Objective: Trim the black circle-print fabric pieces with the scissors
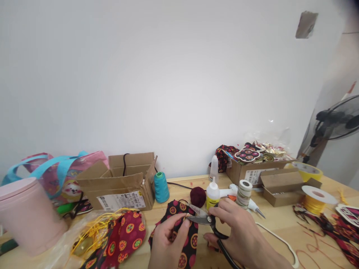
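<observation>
My left hand [169,239] pinches a piece of dark patterned fabric [193,239] with red and orange round motifs, near the table's front middle. In my right hand [238,231] is a pair of scissors [206,219] with black handles. Their blades are spread and point left, close to my left fingertips and the fabric there. Whether the blades touch the cloth I cannot tell. Just behind the hands lie a dark red yarn ball [198,197] and a glue bottle [213,194] with a yellow label. More red patterned fabric [130,231] lies to the left.
At the left stand a pink bin [29,216], a cardboard box [120,186] and a teal thread cone [162,188]. To the right are a glue gun [254,207], a filled box [252,172], a small open carton [283,188] and a yellow ribbon spool [315,200]. A wall rises behind.
</observation>
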A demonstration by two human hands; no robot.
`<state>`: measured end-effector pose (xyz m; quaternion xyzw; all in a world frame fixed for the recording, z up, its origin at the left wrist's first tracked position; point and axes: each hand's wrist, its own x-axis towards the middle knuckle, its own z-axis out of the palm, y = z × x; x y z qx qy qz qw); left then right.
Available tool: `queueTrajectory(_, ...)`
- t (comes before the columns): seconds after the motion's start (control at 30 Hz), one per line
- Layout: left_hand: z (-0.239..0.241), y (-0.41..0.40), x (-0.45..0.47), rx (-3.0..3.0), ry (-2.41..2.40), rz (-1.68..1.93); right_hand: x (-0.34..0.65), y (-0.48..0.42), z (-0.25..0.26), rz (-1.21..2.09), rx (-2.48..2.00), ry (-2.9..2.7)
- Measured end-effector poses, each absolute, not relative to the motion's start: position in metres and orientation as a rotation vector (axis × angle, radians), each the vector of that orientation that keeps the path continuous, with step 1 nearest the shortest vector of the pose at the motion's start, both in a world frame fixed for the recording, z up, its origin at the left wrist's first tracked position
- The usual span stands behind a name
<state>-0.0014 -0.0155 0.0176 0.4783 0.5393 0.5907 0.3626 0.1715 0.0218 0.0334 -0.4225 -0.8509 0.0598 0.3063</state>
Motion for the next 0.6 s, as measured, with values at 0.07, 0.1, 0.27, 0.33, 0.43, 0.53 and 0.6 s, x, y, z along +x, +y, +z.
queueTrajectory(0.07,0.0177,-0.0154,-0.0014,1.231,1.393,1.526,0.1716,0.0225,0.0323,0.154,-1.114,-2.244)
queueTrajectory(0.1,0.0176,-0.0153,-0.0014,1.233,1.397,1.530,0.1716,0.0229,0.0318,0.154,-1.106,-2.242)
queueTrajectory(0.27,0.0168,-0.0155,-0.0018,1.230,1.389,1.525,0.1717,0.0234,0.0310,0.167,-1.078,-2.242)
queueTrajectory(0.33,0.0163,-0.0155,-0.0023,1.230,1.390,1.518,0.1724,0.0226,0.0317,0.173,-1.076,-2.242)
queueTrajectory(0.43,0.0164,-0.0155,-0.0030,1.226,1.382,1.507,0.1736,0.0218,0.0332,0.180,-1.084,-2.244)
queueTrajectory(0.53,0.0173,-0.0158,-0.0034,1.284,1.401,1.502,0.1739,0.0219,0.0339,0.192,-1.106,-2.254)
queueTrajectory(0.6,0.0176,-0.0163,-0.0033,1.345,1.449,1.496,0.1733,0.0219,0.0335,0.219,-1.112,-2.262)
